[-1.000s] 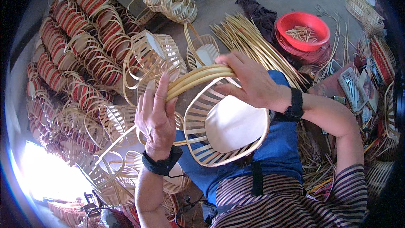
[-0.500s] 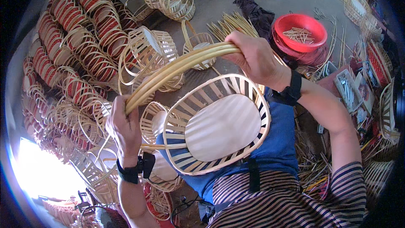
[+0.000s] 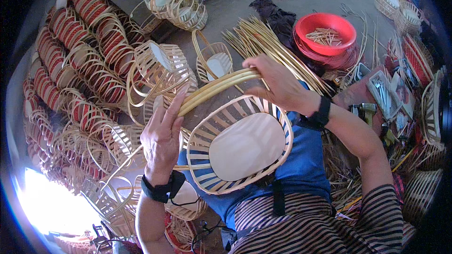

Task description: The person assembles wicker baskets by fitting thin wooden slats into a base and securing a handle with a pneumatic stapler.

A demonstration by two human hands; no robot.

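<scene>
My right hand [image 3: 278,84] is closed around the upper end of a bundle of yellow cane rods [image 3: 219,84]. The rods slope down to my left hand [image 3: 162,146], passing into the crook between its thumb and forefinger. The fingers of that hand point upward, fairly straight, and its palm is hidden. Just below the rods, an oval basket [image 3: 288,134] of pale wooden slats with a smooth pale base [image 3: 247,146] rests on my blue-clad lap. Neither hand appears to touch this basket.
Stacked red-and-tan baskets [image 3: 89,61] fill the left side. Pale baskets with hoop handles [image 3: 165,66] stand beyond my left hand. Long cane rods [image 3: 278,51] lie ahead, near a red basin [image 3: 346,33] of short sticks. A tool tray [image 3: 383,94] sits at right.
My hands have come closer together, the left moving right and straightening its fingers. Less of the rods' arch shows between them. The basket stays on my lap as the view shifts slightly.
</scene>
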